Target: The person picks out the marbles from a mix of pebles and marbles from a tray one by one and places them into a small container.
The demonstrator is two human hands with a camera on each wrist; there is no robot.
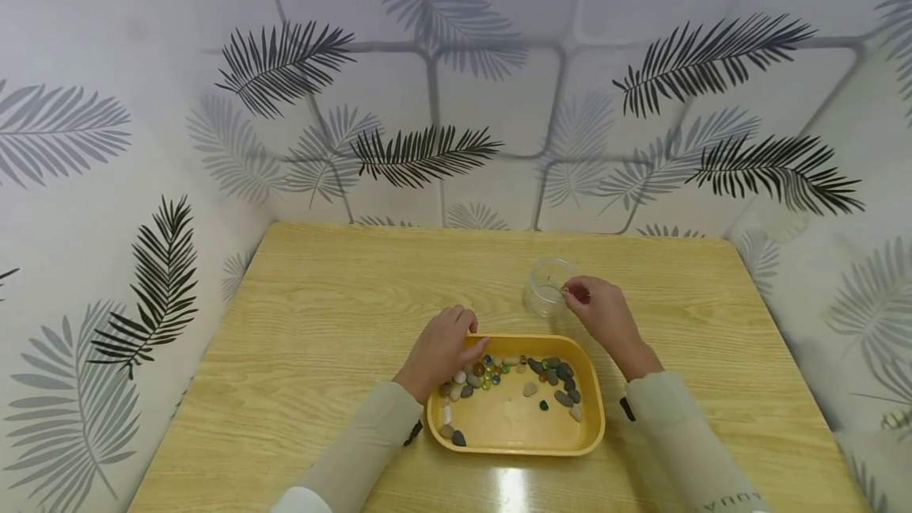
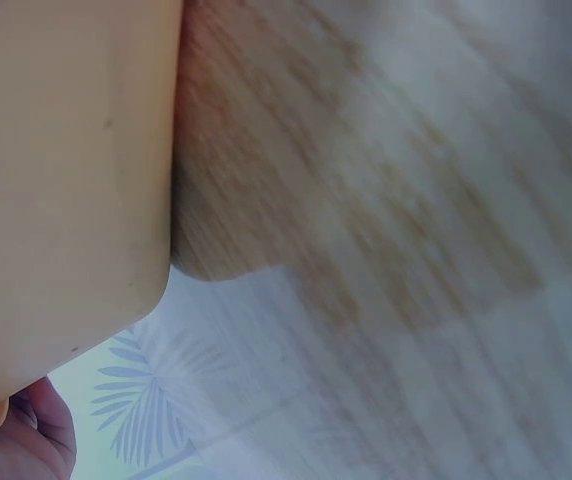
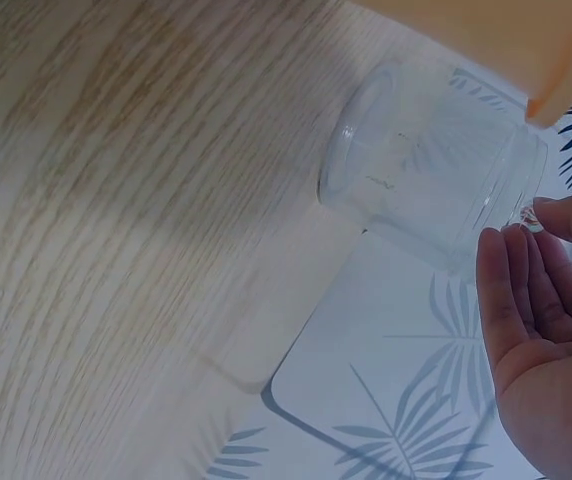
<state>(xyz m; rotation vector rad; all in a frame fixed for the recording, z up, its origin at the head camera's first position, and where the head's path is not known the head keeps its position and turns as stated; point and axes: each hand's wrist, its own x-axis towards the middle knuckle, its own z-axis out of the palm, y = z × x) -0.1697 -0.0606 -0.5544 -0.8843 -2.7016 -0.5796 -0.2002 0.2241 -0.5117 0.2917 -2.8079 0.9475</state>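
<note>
A clear jar [image 1: 539,301] stands on the table behind the tray, its mouth up. My right hand [image 1: 607,317] is at the jar's mouth; between thumb and fingertips it pinches a small clear glass marble [image 3: 530,217], right by the rim in the right wrist view. The yellow plastic tray [image 1: 516,450] lies in front of the jar. My left hand [image 1: 443,348] grips the tray's far left rim, the thumb over the inside and the fingers outside. Glass marbles [image 1: 488,381] are clustered in the tray near the left thumb.
Grey stones [image 1: 564,371] line the tray's right side, and pale stones [image 1: 456,393] lie along its left. A dark green piece [image 1: 544,405] sits near the tray's middle. Behind the wooden table [image 1: 321,323] rises a wall [image 1: 492,101] with a leaf pattern.
</note>
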